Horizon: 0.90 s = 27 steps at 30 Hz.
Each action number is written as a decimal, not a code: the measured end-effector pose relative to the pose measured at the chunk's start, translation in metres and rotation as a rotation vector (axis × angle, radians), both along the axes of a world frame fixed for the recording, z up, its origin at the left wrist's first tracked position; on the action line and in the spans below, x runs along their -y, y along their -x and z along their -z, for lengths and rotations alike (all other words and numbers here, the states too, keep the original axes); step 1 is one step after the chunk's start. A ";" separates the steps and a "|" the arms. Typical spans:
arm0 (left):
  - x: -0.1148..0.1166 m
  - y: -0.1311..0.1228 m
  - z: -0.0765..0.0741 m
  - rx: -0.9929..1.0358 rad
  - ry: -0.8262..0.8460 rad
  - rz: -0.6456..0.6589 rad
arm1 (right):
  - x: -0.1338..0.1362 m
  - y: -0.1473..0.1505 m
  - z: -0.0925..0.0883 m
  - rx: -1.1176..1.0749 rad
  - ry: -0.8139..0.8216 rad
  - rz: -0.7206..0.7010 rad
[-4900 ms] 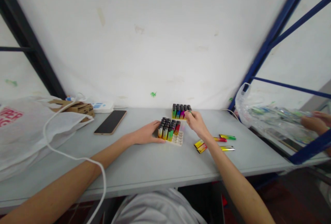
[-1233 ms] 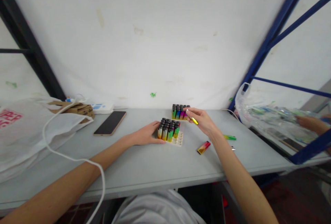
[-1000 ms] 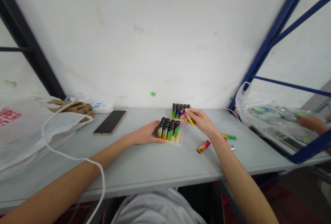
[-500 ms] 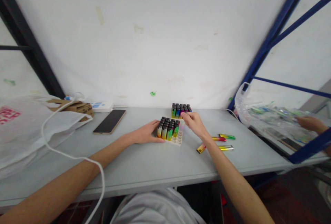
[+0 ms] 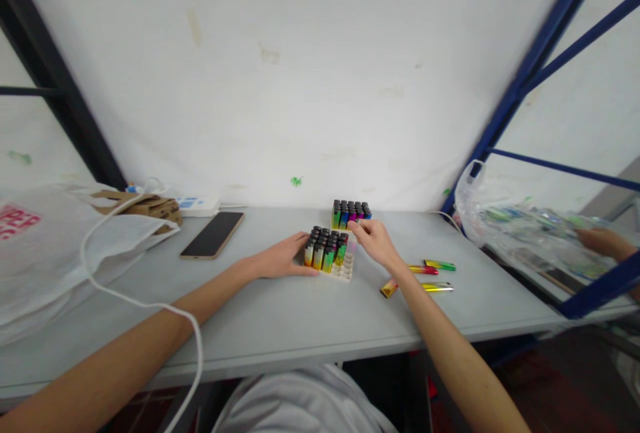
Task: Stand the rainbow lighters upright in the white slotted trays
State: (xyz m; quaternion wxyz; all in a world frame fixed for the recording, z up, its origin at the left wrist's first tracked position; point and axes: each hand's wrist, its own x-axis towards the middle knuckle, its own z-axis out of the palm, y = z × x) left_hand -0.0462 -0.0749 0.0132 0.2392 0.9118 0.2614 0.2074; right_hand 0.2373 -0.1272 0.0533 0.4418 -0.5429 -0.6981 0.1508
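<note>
Several colourful lighters point(image 5: 319, 256) with black tops stand upright in a white tray point(image 5: 343, 272), whose right part shows bare slots. Against the left side of this group rests my left hand point(image 5: 285, 256), its thumb apart from the fingers. My right hand point(image 5: 373, 238) is closed in a pinch above the tray's right side; a small metallic tip shows at its fingertips, too small to identify. Just behind it stands a second block of lighters point(image 5: 344, 214). Loose lighters point(image 5: 440, 264) lie on the grey table point(image 5: 300, 326) beside my right forearm.
A phone point(image 5: 213, 235) lies left of my left hand. Further left are a white plastic bag point(image 5: 45, 253), a cardboard box point(image 5: 150, 210) and a white cable point(image 5: 145, 301). Beyond the blue frame point(image 5: 505, 113) at right, another person's hand point(image 5: 600, 241) is over plastic packets.
My right hand has shifted very slightly down and left near the tray. My left hand stays beside the lighters.
</note>
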 end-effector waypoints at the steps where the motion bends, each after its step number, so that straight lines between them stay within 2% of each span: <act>1: 0.000 0.000 0.000 0.002 0.003 -0.004 | 0.000 0.000 0.000 0.014 -0.002 0.009; 7: 0.001 0.000 -0.001 0.004 0.008 -0.006 | 0.000 -0.001 -0.001 0.075 0.009 0.022; 11: 0.001 0.001 -0.001 0.018 0.004 -0.002 | 0.003 -0.003 -0.005 0.078 0.022 -0.051; 17: 0.000 0.000 0.000 -0.003 0.017 -0.002 | 0.018 -0.013 -0.033 0.147 0.055 -0.274; 21: 0.000 0.000 0.000 -0.011 0.024 -0.007 | 0.029 -0.019 -0.051 0.347 -0.030 -0.284; 23: 0.000 0.000 0.000 -0.001 0.020 -0.003 | 0.034 -0.020 -0.055 0.393 0.033 -0.307; 27: 0.000 0.000 0.001 0.008 0.011 0.008 | 0.038 -0.019 -0.053 0.318 0.253 -0.478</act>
